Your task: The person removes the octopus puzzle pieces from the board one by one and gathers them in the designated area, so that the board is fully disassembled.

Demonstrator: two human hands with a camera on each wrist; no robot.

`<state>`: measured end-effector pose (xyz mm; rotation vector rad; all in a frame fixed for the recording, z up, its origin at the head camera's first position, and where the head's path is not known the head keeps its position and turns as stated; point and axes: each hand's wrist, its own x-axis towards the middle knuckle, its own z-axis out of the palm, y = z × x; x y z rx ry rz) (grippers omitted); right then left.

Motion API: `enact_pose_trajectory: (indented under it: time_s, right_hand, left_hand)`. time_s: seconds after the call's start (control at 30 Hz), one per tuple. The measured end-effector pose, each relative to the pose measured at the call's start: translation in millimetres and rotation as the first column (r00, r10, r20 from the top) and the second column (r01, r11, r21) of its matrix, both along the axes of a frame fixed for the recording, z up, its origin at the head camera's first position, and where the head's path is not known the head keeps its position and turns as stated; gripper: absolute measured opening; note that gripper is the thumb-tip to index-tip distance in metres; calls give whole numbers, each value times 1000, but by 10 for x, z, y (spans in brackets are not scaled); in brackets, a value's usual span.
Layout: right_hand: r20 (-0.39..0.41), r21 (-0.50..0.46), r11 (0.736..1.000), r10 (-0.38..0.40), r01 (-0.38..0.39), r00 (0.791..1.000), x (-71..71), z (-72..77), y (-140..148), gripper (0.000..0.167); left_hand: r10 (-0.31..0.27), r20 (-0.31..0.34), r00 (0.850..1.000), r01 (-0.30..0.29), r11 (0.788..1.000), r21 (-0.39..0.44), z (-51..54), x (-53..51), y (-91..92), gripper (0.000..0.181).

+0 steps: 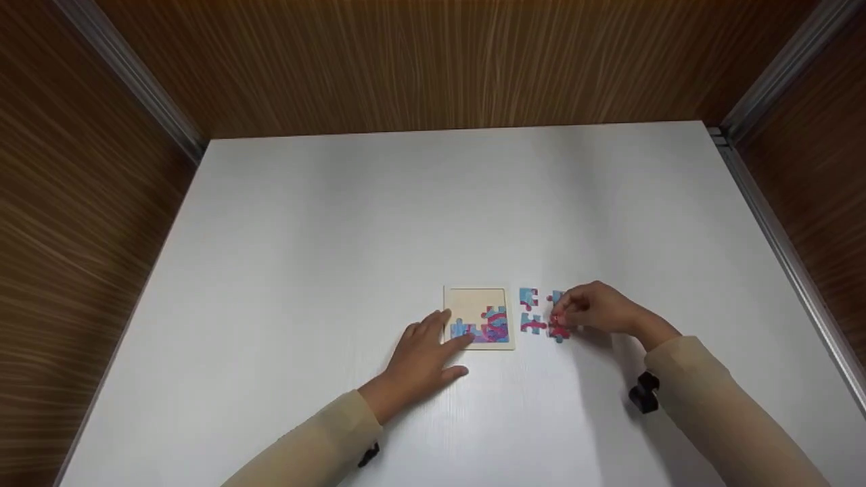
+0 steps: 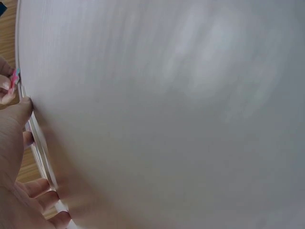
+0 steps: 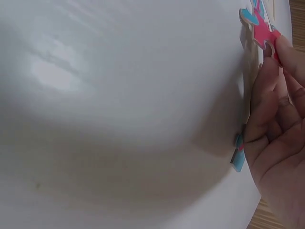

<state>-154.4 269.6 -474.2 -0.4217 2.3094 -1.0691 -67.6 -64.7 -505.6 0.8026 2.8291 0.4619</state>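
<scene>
Head view: the left hand (image 1: 417,355), fingers spread, touches the tray (image 1: 468,303) at its 8 o'clock edge. Off its 3 o'clock edge, past a narrow gap, lie loose pieces (image 1: 532,324); there the right hand (image 1: 602,308) pinches a red piece (image 1: 557,318), probably lifted. White table (image 1: 406,210) stretches broadly toward 12.

White table (image 1: 325,230) under puzzle tray (image 1: 473,301), loose pieces (image 1: 533,325)

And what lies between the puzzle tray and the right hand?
In the head view, two loose pieces lie between the puzzle tray and right hand; more pieces are at that hand.
</scene>
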Motion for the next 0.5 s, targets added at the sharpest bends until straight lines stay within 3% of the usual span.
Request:
enact_pose_trajectory:
  time_s: [0.5]
  right_hand:
    - [-141, 84, 996, -32, 44, 989, 41, -52, 10, 12]
  left_hand:
    - [6, 4, 1000, -6, 1000, -2, 4, 2, 12, 53]
